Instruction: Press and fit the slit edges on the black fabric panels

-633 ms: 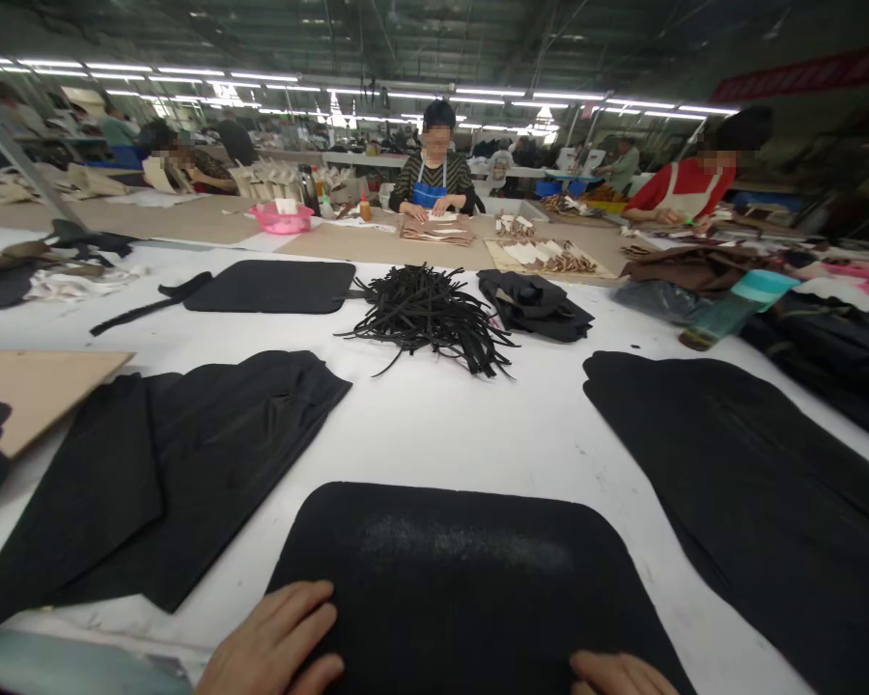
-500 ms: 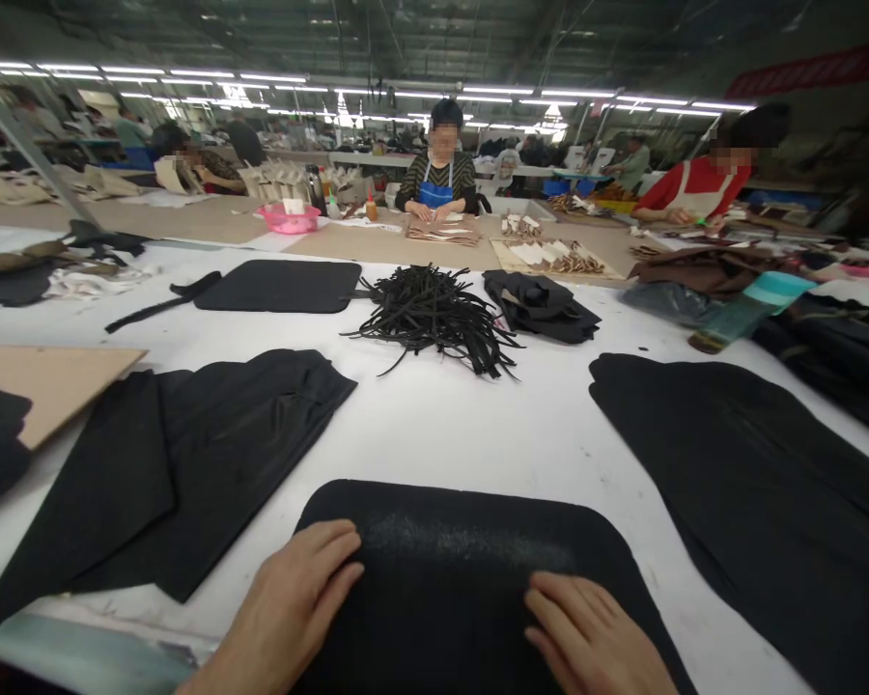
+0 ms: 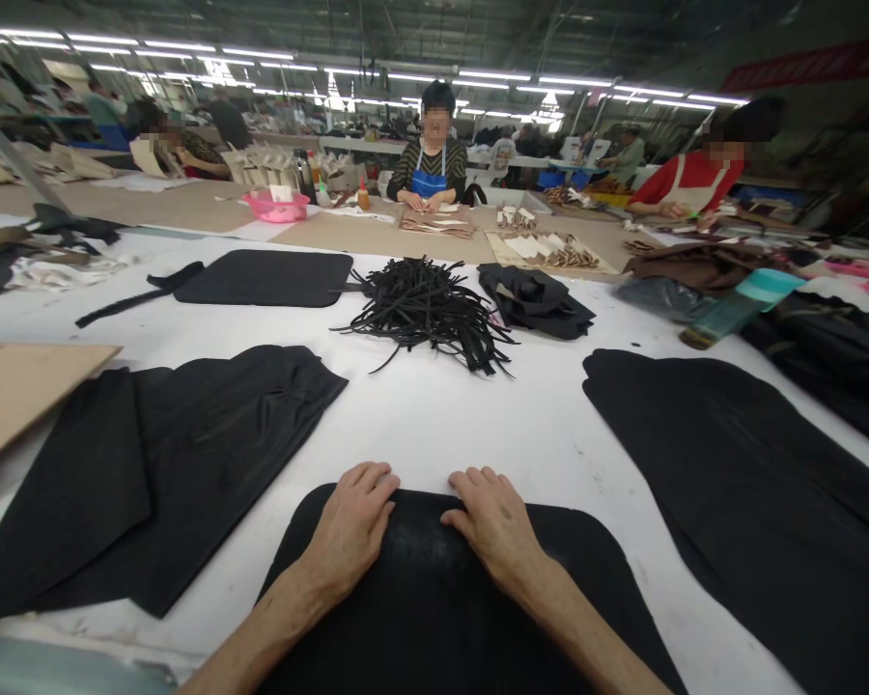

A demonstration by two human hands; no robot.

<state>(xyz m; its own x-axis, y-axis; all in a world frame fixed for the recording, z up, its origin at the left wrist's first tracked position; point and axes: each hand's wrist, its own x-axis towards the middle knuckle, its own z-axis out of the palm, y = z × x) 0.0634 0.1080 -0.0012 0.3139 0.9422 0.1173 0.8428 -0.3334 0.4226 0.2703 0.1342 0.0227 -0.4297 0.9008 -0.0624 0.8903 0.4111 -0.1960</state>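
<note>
A black panel with rounded corners, of fabric or leather, lies on the white table directly before me. My left hand rests on its far edge, left of the middle, fingertips reaching the rim and thumb on the surface. To the right, my right hand lies on the same edge with its fingers stretched over the rim and its thumb apart. Between the hands the panel shows a faint pale sheen. Neither hand visibly lifts the panel.
Black pieces lie left and right of the panel. Beyond are a pile of black strips, another rounded black panel and folded black cloth. A bottle lies at right. Co-workers sit across the table.
Both hands have slid forward and inward over the panel to its far edge, closer together than before. The pale dusty streak looks fainter. The view has shifted slightly.
</note>
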